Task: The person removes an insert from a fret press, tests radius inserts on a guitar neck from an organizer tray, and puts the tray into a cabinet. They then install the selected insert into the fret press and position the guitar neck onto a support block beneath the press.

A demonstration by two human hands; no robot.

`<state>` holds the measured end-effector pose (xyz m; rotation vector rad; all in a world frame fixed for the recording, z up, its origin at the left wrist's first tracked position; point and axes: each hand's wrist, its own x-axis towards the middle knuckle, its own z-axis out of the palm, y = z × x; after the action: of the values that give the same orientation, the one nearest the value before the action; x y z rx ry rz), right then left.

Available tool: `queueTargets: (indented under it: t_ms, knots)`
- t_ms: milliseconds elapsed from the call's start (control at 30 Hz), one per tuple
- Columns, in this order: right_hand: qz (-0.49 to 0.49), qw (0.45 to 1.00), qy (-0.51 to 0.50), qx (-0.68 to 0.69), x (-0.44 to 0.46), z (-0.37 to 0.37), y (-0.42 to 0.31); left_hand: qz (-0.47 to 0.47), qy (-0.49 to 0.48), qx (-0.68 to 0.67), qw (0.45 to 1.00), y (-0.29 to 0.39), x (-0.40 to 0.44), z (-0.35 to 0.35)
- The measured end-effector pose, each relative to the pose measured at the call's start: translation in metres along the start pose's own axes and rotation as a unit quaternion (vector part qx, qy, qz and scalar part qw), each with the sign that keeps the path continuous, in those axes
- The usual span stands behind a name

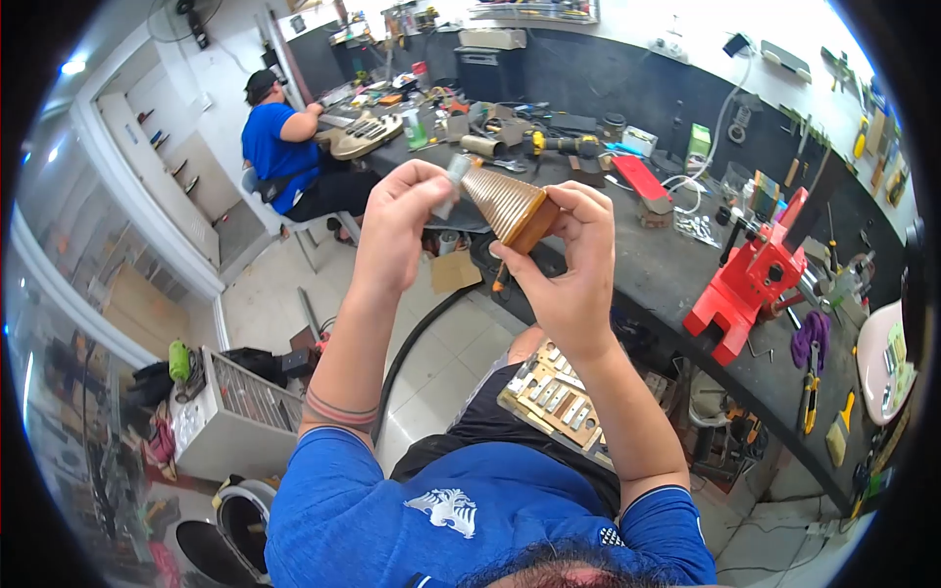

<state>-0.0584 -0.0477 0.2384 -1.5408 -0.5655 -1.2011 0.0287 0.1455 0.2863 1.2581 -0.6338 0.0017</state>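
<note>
In my right hand (pixel 573 269) is a wedge-shaped, ridged wooden piece (pixel 505 204), held by its wide end between thumb and fingers. It has light and dark stripes across its upper face and an orange-brown end. My left hand (pixel 402 211) is closed on a small greyish flat piece (pixel 453 186) beside the narrow end of the wedge. Whether the two touch, I cannot tell. A wooden board with several metal bars (pixel 559 397) rests on my lap.
A dark workbench (pixel 647 265) runs along the wall, carrying a red metal clamp-like tool (pixel 750 274), a yellow-black drill (pixel 564 144) and a red tray (pixel 642 178). A seated person (pixel 284 142) works by a pale guitar body (pixel 368 135). A black hose (pixel 397 358) curves across the floor.
</note>
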Motion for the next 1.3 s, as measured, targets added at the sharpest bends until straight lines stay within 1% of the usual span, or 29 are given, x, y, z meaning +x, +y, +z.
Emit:
queueTargets:
  t_ms: [33,133,233,433,833,1300]
  knots:
    - [-0.004,1.0,-0.005,0.001,-0.002,0.004,-0.002,0.016,-0.016,0.02,1.0,0.014,-0.017,0.008]
    - [-0.011,1.0,-0.023,-0.008,-0.008,0.012,-0.01,0.023,-0.067,0.02,0.997,0.031,-0.039,0.017]
    - [-0.009,0.999,-0.036,-0.016,-0.013,0.018,-0.013,0.008,-0.077,0.017,0.997,0.038,-0.051,0.026]
    - [-0.015,0.998,-0.044,-0.033,-0.012,0.021,-0.017,0.008,-0.073,-0.018,0.997,0.035,-0.053,0.024]
    - [-0.014,0.998,-0.046,-0.037,-0.007,0.027,-0.021,0.02,-0.095,-0.036,0.995,0.036,-0.052,0.013]
    - [-0.022,0.996,-0.055,-0.062,-0.01,0.03,-0.022,0.031,-0.092,-0.007,0.995,0.034,-0.055,0.008]
